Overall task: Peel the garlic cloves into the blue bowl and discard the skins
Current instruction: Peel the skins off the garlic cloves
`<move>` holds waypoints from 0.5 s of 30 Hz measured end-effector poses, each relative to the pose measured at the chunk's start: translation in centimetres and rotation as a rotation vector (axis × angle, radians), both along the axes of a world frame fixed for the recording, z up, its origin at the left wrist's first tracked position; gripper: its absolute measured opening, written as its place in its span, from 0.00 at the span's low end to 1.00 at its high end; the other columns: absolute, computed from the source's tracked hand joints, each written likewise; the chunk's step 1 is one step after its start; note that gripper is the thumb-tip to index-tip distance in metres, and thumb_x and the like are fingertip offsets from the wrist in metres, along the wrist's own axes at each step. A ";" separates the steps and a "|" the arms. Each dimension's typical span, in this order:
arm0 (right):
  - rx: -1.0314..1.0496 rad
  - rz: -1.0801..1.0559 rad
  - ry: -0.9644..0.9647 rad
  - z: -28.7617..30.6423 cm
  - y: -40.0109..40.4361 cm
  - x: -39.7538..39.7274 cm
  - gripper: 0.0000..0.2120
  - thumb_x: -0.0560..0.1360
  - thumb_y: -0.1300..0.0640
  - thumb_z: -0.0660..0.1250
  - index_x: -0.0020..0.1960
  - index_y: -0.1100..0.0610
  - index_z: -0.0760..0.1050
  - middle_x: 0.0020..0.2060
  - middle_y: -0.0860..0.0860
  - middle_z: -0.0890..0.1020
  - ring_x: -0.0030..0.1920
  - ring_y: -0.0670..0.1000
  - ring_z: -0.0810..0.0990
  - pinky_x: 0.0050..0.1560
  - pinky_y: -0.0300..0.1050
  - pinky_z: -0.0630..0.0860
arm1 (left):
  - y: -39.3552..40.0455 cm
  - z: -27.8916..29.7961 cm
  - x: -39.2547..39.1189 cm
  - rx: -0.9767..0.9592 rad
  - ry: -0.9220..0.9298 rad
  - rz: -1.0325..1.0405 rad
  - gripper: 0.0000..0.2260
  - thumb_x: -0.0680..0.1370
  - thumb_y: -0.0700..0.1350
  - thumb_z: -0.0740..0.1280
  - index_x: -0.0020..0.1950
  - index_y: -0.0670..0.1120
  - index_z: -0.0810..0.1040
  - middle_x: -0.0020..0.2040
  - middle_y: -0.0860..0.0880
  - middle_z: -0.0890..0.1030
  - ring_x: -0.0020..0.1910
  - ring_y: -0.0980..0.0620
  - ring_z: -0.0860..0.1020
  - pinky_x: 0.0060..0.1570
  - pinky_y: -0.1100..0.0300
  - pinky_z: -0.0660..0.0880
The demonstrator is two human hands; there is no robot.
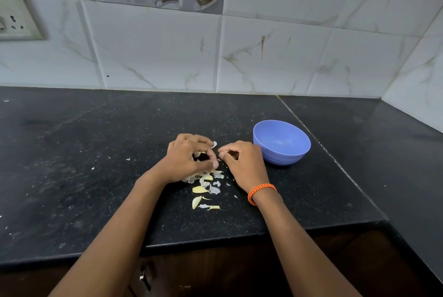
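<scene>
Between both hands, low on the counter: peeling zone, hands close together but not touching.
left hand point(191, 159): fingers curled round pale garlic pieces point(198, 153); whether whole cloves or skin, cannot tell. Heel of the hand sits on the black speckled stone countertop point(96, 165).
right hand point(242, 162): thumb and forefinger pinched on a small pale scrap at the fingertips point(224, 152); too small to tell clove from skin. Other fingers curled in.
loose skin flake point(214, 144): sticks up just beyond the left hand's knuckles, in the gap toward the right hand.
yellowish peeled garlic cloves point(200, 189): on the countertop just below the left hand, between the two forearms; one more clove point(196, 201) lies nearer the body.
white papery garlic skins point(215, 190): scattered among those cloves, touching or just beside them, under and below the left hand.
round blue plastic bowl point(282, 142): upright on the countertop, just beside the right hand on its outer side; visible part of the inside shows no cloves.
orange braided wristband point(261, 192): on the right wrist.
white marbled wall tiles point(155, 45): beyond both hands.
white socket plate point(16, 16): on the wall far beyond the left hand, outer side.
</scene>
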State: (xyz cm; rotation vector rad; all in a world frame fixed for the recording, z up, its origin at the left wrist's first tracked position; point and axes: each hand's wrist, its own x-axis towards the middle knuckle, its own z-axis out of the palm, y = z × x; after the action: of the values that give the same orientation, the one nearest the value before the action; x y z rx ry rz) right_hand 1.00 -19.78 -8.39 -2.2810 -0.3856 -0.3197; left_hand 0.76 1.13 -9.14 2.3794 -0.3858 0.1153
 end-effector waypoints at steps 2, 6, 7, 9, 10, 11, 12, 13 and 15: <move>0.006 -0.016 0.010 -0.1 0.0 -0.1 0.05 0.79 0.58 0.75 0.53 0.50 0.88 0.44 0.44 0.87 0.44 0.41 0.83 0.49 0.38 0.80 | 0.4 -0.1 -0.3 0.050 0.048 -0.025 0.15 0.70 0.68 0.78 0.51 0.62 0.85 0.70 0.68 0.73 0.74 0.58 0.57 0.73 0.51 0.47; 0.047 -0.024 0.038 0.0 0.2 -0.3 0.05 0.78 0.58 0.75 0.48 0.48 0.85 0.40 0.42 0.85 0.42 0.41 0.83 0.47 0.40 0.83 | 0.8 0.1 -0.8 0.030 0.049 0.002 0.07 0.75 0.59 0.79 0.50 0.62 0.85 0.69 0.67 0.73 0.75 0.57 0.57 0.73 0.51 0.47; 0.056 -0.022 0.038 0.0 0.2 -0.3 0.06 0.78 0.59 0.75 0.47 0.48 0.85 0.39 0.42 0.85 0.42 0.41 0.83 0.46 0.40 0.83 | 0.8 0.2 -0.9 0.031 0.044 0.013 0.06 0.76 0.57 0.79 0.50 0.62 0.86 0.69 0.67 0.73 0.75 0.56 0.58 0.73 0.51 0.47; 0.074 -0.020 0.034 0.0 0.2 -0.5 0.06 0.77 0.59 0.76 0.45 0.49 0.85 0.38 0.43 0.85 0.40 0.43 0.82 0.45 0.41 0.82 | 0.9 0.3 -1.0 0.044 0.044 0.031 0.05 0.78 0.54 0.78 0.50 0.63 0.86 0.68 0.67 0.74 0.75 0.56 0.58 0.74 0.49 0.48; 0.074 -0.021 0.031 -0.1 0.1 -0.6 0.06 0.76 0.60 0.76 0.45 0.49 0.85 0.38 0.43 0.84 0.39 0.43 0.82 0.43 0.40 0.81 | 0.9 0.4 -1.0 0.051 0.040 0.038 0.05 0.78 0.52 0.78 0.50 0.64 0.86 0.68 0.66 0.74 0.75 0.55 0.59 0.74 0.49 0.49; 0.072 -0.021 0.029 -0.1 0.1 -0.6 0.07 0.76 0.60 0.76 0.44 0.49 0.84 0.37 0.43 0.84 0.38 0.44 0.81 0.41 0.39 0.80 | 0.9 0.5 -1.1 0.056 0.033 0.043 0.06 0.79 0.51 0.77 0.50 0.64 0.86 0.68 0.66 0.74 0.74 0.55 0.59 0.73 0.50 0.49; 0.069 -0.020 0.027 -0.1 0.1 -0.6 0.07 0.76 0.61 0.76 0.44 0.49 0.84 0.37 0.43 0.84 0.38 0.44 0.80 0.41 0.38 0.78 | 0.8 0.6 -1.1 0.061 0.024 0.046 0.07 0.79 0.50 0.77 0.50 0.64 0.86 0.68 0.65 0.74 0.74 0.55 0.59 0.72 0.51 0.49; 0.069 -0.014 0.029 -0.1 0.2 -0.7 0.07 0.77 0.61 0.76 0.45 0.49 0.85 0.38 0.43 0.84 0.38 0.44 0.80 0.41 0.38 0.78 | 0.7 0.6 -1.2 0.064 0.014 0.050 0.08 0.79 0.49 0.77 0.50 0.64 0.86 0.68 0.65 0.75 0.74 0.55 0.60 0.71 0.51 0.49; 0.024 0.002 0.038 0.1 0.2 -0.8 0.06 0.78 0.60 0.75 0.51 0.50 0.87 0.43 0.44 0.86 0.43 0.43 0.81 0.47 0.41 0.80 | 0.6 0.6 -1.2 0.056 0.005 0.066 0.07 0.78 0.49 0.78 0.48 0.64 0.86 0.67 0.65 0.75 0.74 0.55 0.61 0.70 0.52 0.50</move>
State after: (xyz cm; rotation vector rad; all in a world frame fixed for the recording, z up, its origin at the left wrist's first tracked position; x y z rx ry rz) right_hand 0.17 -19.58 -8.26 -2.2601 -0.3622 -0.2779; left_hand -0.39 1.70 -8.50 2.4480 -0.3117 0.1308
